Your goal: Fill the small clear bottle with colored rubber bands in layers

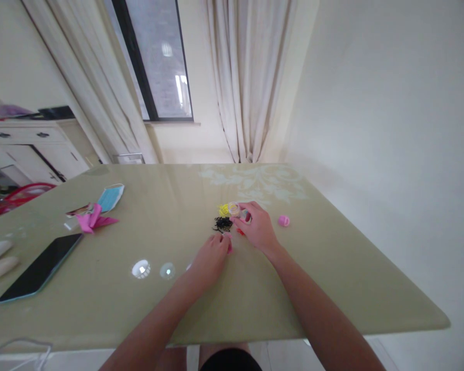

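Apparently, the clear container (234, 208), pinched between fingers of the right hand (258, 228) over the bench's (332, 288) middle, was uncapped; a pink cap (283, 220), not yet on, lay toward the right edge. Yellow pile (223, 209) and black pile (223, 223) looked sorted; the left hand's (212, 258) fingers bunched at pink pieces (229, 247), grip unclear.

The left hand (212, 256) is bare, and so is the right hand (258, 226). The left arm (158, 314) and the right arm (313, 293) are bare too, as far down as they show. Each arm is thin at the wrist and gets fatter lower down. Some black clothing (231, 359) shows at the bottom. It is plain and dark, with a round top edge. Bits of bare legs (174, 358) show near it.
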Tool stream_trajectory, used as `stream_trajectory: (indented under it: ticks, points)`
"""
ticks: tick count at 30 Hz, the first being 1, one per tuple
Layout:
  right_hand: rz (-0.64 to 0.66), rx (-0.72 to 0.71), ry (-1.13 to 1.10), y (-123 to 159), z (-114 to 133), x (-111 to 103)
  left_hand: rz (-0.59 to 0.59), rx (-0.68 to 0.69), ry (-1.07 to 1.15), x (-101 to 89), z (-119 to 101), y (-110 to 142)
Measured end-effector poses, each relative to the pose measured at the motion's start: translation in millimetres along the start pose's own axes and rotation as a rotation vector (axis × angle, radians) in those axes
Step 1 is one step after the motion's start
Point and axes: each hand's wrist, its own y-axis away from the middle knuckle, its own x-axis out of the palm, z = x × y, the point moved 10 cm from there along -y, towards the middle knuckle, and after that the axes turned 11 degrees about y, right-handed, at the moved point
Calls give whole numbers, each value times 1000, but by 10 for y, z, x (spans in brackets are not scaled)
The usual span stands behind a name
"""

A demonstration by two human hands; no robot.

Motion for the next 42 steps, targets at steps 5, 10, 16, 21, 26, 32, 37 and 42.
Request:
stream_trajectory:
  ticks: [5, 10, 16, 21, 26, 32, 37, 42]
  points:
    - [5, -1, 8, 0, 2, 15, -145, 31, 148, -202, 82, 6]
    - [54, -43, 31, 29, 73, 98, -508, 40, 513, -920, 96, -35]
    - [73, -76, -4, 68, 160, 115, -572, 106, 502, -1229, -122, -208]
    - [48, -75, 24, 84, 178, 84, -452, 204, 222, -1224, -289, -235]
    - [23, -85, 51, 112, 196, 92, -300, 273, -62, -1147, -380, -177]
    - [34, -106, 61, 117, 215, 106, -147, 313, -134, -1095, -451, -126]
    - [38, -135, 45, 114, 241, 101, -168, 244, -163, -1224, -444, -198]
    - [18, -108, 33, 93, 194, 82, -125, 356, -135, -1211, -527, -191]
